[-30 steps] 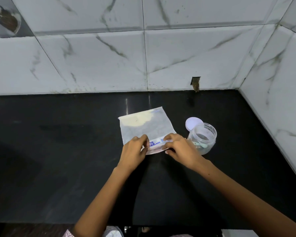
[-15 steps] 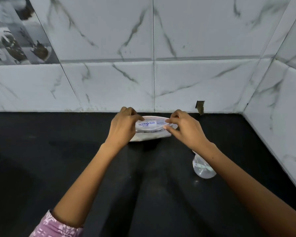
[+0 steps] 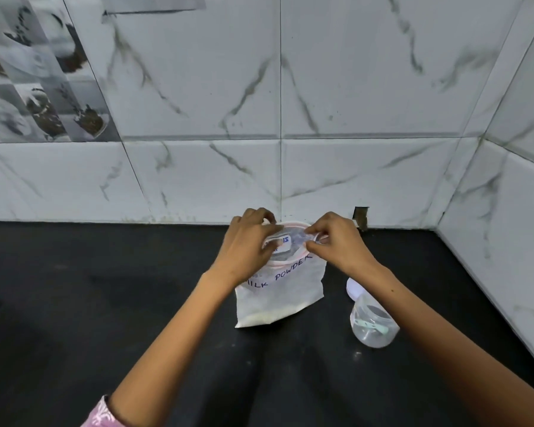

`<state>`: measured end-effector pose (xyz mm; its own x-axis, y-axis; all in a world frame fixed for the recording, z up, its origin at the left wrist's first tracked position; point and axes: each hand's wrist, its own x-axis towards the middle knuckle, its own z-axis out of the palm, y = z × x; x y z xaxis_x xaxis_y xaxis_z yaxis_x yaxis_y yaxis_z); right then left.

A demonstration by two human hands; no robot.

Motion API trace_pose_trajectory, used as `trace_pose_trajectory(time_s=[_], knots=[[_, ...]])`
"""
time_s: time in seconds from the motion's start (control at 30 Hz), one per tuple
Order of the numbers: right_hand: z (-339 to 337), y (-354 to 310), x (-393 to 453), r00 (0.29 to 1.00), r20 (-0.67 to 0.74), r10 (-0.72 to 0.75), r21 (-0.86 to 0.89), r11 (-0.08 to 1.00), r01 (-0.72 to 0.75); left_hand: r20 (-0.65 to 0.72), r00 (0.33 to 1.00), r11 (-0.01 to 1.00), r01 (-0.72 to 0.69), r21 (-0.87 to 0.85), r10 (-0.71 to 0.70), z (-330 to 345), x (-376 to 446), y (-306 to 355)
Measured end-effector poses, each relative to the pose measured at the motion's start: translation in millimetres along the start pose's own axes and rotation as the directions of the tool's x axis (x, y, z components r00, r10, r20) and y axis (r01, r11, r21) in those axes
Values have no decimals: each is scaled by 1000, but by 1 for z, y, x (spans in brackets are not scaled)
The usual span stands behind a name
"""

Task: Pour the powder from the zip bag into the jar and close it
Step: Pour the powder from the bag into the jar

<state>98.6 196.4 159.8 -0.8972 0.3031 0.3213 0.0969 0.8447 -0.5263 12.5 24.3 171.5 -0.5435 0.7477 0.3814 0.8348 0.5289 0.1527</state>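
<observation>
— White marble-look tiles (image 3: 352, 87) line the back wall and the right-hand corner, and below them runs a black worktop (image 3: 105, 303). What stands on it?

— A zip bag (image 3: 282, 291) stands upright near the back wall, its bottom edge on the worktop. "MILK POWDER" is handwritten across its front, and pale powder (image 3: 259, 318) lies along the bottom.

— Who holds it?

— Both hands, at the top. The left hand (image 3: 244, 245) pinches the left part of the mouth, fingers curled over the rim. The right hand (image 3: 336, 241) pinches the right part, thumb and fingertips clamped on the clear strip. So each grip is closed on the bag's top edge, and the mouth bows open between them.

— And the jar?

— The jar (image 3: 372, 323) is clear plastic and sits on the worktop to the right of the bag, just under the right forearm, apart from the bag. Its mouth is uncovered. Something pale lies inside it; I cannot tell what.

— Its lid?

— A white lid (image 3: 353, 290) lies flat on the worktop just behind the jar, partly hidden by the forearm.

— Anything else?

— A pink patterned sleeve (image 3: 101, 416) shows at the left arm, patterned grey tiles (image 3: 37, 87) fill the upper left of the wall, and a small dark notch (image 3: 361, 215) sits in the tile near the worktop's back edge.
</observation>
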Motion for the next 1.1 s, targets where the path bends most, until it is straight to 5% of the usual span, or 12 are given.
trace_pose_trajectory(time_s=[0.13,0.37,0.57,0.87,1.1], knots=[[-1,0,-1,1000,30,4,63,998,-6,-90,992,994,-97,-56,92,13,1,39],[-11,12,-13,991,122,47,166,984,-67,-148,989,999,0,-54,-8,36,9,64],[-18,27,-31,997,-40,66,256,965,-53,-160,987,999,33,5,-32,41,13,60],[-11,79,-78,942,185,281,-281,933,-223,-189,982,1000,22,20,-18,47,11,58],[1,100,-92,871,306,384,-382,888,-257,-204,979,1000,24,-16,-27,51,13,57]])
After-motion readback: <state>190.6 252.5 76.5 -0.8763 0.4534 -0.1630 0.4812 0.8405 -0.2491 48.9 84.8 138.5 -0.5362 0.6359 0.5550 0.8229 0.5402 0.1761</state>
